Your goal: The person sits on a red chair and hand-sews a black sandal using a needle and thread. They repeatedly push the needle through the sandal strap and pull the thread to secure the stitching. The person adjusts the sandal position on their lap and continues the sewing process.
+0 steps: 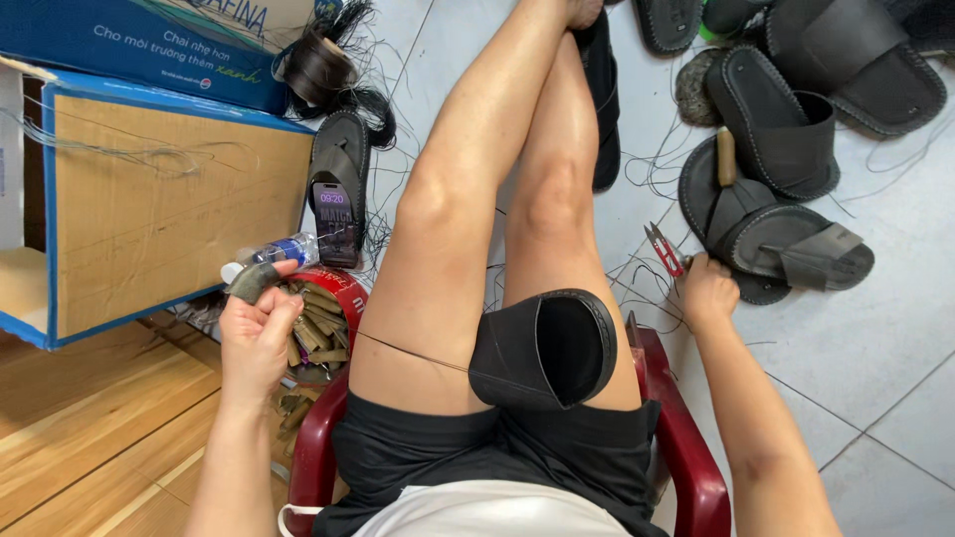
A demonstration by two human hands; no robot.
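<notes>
Sandal (545, 350) on my thigh looks light and floppy; grip its stiffer sole rim. My left hand (257, 333) fingers pinch taut thread (413, 353); right hand (704, 288) fingers close on red snips (665, 249).

a sandal (545, 350) is lying on the right thigh, over the chair (686, 452). the left hand (257, 333) is sitting at nine o'clock from it, thread (413, 352) stretching between them. the right hand (704, 291) is resting at two o'clock, snips (665, 248) just beyond, a sandal pile (786, 149) farther out at one o'clock.
</notes>
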